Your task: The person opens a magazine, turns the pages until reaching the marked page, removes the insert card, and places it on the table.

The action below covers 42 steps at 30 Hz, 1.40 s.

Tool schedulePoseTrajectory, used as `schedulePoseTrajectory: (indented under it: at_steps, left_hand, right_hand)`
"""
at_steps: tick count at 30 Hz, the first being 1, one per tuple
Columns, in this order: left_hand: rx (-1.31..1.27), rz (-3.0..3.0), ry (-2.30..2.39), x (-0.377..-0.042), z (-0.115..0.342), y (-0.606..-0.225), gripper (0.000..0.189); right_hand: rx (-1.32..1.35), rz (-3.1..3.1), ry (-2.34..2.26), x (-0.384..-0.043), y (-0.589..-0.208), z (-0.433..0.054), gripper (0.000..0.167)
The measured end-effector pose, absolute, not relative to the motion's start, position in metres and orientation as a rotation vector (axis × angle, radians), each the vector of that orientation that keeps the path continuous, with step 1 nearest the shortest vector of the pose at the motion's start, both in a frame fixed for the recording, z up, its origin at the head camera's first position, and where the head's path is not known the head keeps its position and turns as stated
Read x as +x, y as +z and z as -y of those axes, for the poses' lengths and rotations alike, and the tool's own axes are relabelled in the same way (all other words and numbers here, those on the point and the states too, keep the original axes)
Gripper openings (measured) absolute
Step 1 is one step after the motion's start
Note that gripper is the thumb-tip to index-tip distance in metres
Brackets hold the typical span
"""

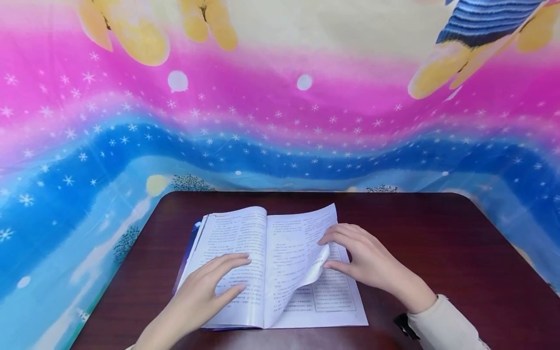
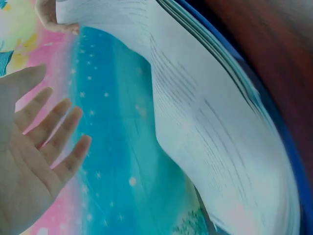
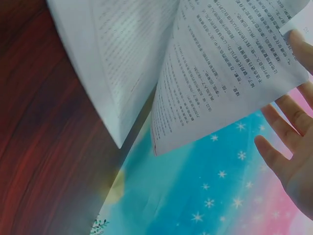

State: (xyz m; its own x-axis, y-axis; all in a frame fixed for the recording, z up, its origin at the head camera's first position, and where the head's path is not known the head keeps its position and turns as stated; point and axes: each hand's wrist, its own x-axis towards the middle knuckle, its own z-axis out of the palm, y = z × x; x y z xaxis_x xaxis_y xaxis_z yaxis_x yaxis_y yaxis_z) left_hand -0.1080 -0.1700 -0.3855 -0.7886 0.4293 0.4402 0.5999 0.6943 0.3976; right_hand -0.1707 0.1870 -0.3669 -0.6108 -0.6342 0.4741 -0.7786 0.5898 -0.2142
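Note:
An open book (image 1: 232,238) with printed text lies on the dark table. My right hand (image 1: 365,255) pinches the outer edge of a right-hand page (image 1: 288,248) between thumb and fingers. That page is lifted and curls, baring part of the page beneath (image 1: 334,291). In the right wrist view, the thumb is on one side of the raised page (image 3: 220,78) and the fingers (image 3: 288,122) show past its edge. Over the left-hand page hovers my left hand (image 1: 205,287), its fingers spread and holding nothing. The left wrist view shows this hand (image 2: 44,147) apart from the paper.
The reddish-brown table (image 1: 437,253) has rounded far corners. Behind and beside it hangs a pink and blue cloth (image 1: 280,121) with snowflakes. A dark blue cover (image 1: 189,255) shows along the book's left edge. A black band (image 1: 406,325) sits at the right sleeve.

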Motion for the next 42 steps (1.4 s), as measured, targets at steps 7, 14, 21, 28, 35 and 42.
schedulePoseTrajectory:
  at_steps: [7, 14, 21, 28, 35, 42]
  left_hand:
    - [-0.99, 2.499, -0.901, -0.118, 0.14, -0.382, 0.05]
    - [-1.096, 2.431, -0.973, -0.123, 0.113, -0.383, 0.054]
    - [-1.118, 2.366, -1.025, -0.129, 0.096, -0.385, 0.061]
    - [-1.113, 2.325, -1.061, -0.132, 0.083, -0.385, 0.06]
    - [-1.096, 2.327, -1.031, -0.13, 0.082, -0.383, 0.057]
    - [-1.054, 2.385, -1.0, -0.127, 0.088, -0.383, 0.05]
  right_hand:
    - [1.132, 2.452, 0.627, -0.17, -0.366, -0.177, 0.047]
    - [1.146, 2.412, 0.672, -0.17, -0.365, -0.168, 0.047]
    - [1.158, 2.388, 0.659, -0.17, -0.358, -0.16, 0.046]
    - [1.135, 2.378, 0.631, -0.168, -0.35, -0.157, 0.047]
    - [1.117, 2.38, 0.636, -0.165, -0.347, -0.156, 0.049]
    - [1.104, 2.379, 0.676, -0.161, -0.346, -0.16, 0.05]
